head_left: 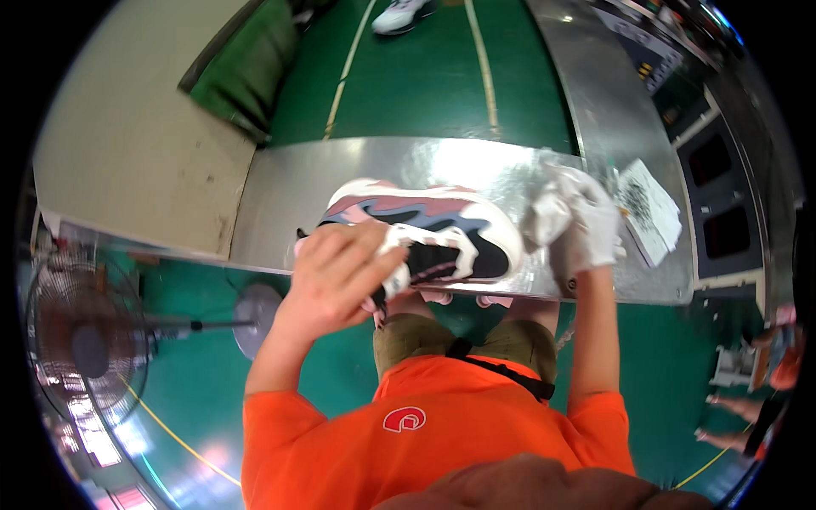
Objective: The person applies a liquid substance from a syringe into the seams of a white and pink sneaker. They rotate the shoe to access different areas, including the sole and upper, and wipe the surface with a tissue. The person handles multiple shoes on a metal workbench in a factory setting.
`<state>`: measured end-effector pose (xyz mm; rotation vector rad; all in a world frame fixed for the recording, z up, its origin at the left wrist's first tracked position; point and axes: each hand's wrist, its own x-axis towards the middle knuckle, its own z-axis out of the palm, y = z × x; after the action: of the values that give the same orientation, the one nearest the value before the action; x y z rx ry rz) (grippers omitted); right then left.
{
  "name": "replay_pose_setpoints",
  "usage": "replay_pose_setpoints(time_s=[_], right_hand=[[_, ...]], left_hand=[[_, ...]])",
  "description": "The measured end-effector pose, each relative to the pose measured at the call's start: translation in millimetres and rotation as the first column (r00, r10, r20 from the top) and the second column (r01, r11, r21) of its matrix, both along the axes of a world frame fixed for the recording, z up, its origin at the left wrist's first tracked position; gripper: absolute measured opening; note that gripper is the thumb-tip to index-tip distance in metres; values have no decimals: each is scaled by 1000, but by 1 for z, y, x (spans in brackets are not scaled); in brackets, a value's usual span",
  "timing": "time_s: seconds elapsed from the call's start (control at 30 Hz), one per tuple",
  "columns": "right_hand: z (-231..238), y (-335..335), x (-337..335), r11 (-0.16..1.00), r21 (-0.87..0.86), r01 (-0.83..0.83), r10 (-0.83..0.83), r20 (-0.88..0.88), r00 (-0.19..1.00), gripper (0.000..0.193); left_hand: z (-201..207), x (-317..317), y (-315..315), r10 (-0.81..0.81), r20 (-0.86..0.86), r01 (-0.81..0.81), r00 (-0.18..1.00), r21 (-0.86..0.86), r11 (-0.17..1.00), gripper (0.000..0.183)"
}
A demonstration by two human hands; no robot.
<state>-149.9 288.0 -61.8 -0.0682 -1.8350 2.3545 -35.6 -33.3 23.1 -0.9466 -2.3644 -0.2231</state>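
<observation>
A sneaker (489,225) in white, pink, blue-grey and black lies tilted on the metal bench (280,183), its toe toward the right. My bare left hand (331,276) is closed over the heel and collar end, with its fingers across the laces side. My right hand (593,223) wears a white glove. It is closed around a crumpled white cloth (548,212), just off the sneaker's toe. Some of the right fingers are hidden behind the cloth.
A pad of white paper with dark marks (648,212) lies right of my gloved hand. A beige panel (144,144) bounds the bench on the left, with green fabric (242,76) hanging beyond it. Another shoe (401,15) is far ahead. A standing fan (89,340) is at left.
</observation>
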Motion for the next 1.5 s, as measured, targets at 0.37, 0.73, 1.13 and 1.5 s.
replay_pose_setpoints(time_s=[0.37, 0.73, 1.13, 1.5], right_hand=[[72, -24, 2, 764, 644, -44, 153, -114, 982, 18], [96, -152, -17, 327, 914, -241, 718, -74, 692, 24], [85, -135, -45, 319, 859, -402, 736, 43, 675, 13], [82, -93, -24, 510, 727, -460, 558, 127, 820, 17]], left_hand=[[-54, 12, -18, 28, -242, -3, 970, 104, 995, 20], [-65, 6, -31, -19, -237, 50, 971, 125, 991, 15], [-47, -9, -29, -53, -145, 77, 988, 162, 984, 19], [-37, -12, -23, -45, -66, 56, 997, 177, 983, 32]])
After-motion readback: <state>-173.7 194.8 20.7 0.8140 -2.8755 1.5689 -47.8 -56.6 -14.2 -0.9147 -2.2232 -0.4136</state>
